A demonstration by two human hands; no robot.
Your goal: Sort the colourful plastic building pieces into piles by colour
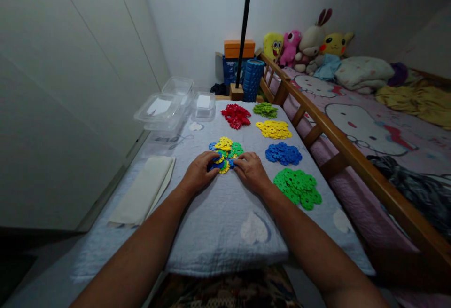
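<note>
A mixed cluster of yellow, blue and green plastic discs (pixel 226 149) lies joined together on the pale blue quilted cloth (pixel 218 218). My left hand (pixel 198 172) rests at its near left edge with fingers curled onto the pieces. My right hand (pixel 251 170) presses its fingertips on the near right edge. Sorted heaps lie to the right and beyond: red discs (pixel 236 115), light green discs (pixel 265 109), yellow discs (pixel 274 129), blue discs (pixel 283 153) and dark green discs (pixel 298 187).
Clear plastic containers (pixel 165 109) stand at the back left, a folded cream cloth (pixel 143 189) lies at the left. A wooden bed rail (pixel 348 150) runs along the right, with plush toys (pixel 310 42) behind. A black pole (pixel 244 28) rises at the back.
</note>
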